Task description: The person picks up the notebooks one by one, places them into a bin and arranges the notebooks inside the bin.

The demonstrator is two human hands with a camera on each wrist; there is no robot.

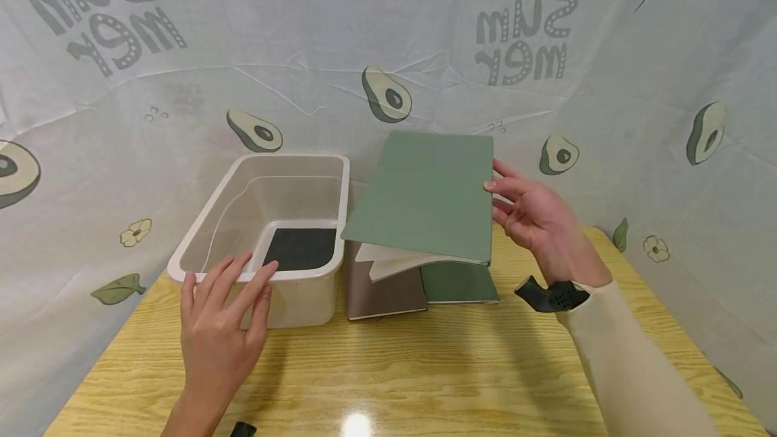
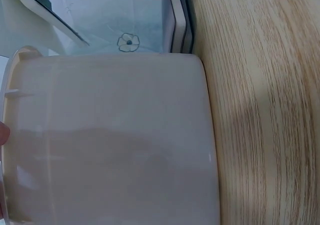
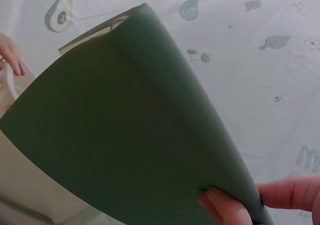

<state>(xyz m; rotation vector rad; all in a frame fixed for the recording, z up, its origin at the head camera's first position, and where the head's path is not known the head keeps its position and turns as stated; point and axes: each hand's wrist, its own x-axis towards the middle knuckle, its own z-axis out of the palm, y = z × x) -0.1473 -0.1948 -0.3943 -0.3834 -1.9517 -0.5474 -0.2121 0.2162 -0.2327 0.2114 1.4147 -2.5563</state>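
My right hand [image 1: 534,211] holds a light green notebook [image 1: 434,194] by its spine, thumb on one cover and fingers on the other. The notebook hangs tilted in the air with some white pages fanned below its cover. In the right wrist view its dark underside cover [image 3: 125,120] fills the middle. My left hand [image 1: 224,322] rests its fingers on the near rim of a beige plastic bin [image 1: 303,302]. On the bin's floor lies a dark flat notebook or book [image 1: 300,249].
Under the raised notebook, a brown notebook [image 1: 385,292] and a dark green notebook [image 1: 458,283] lie on the wooden table [image 1: 394,376], right of the bin. A white curtain [image 1: 303,32] with avocado prints hangs behind. A small black object [image 1: 243,429] shows at the bottom edge.
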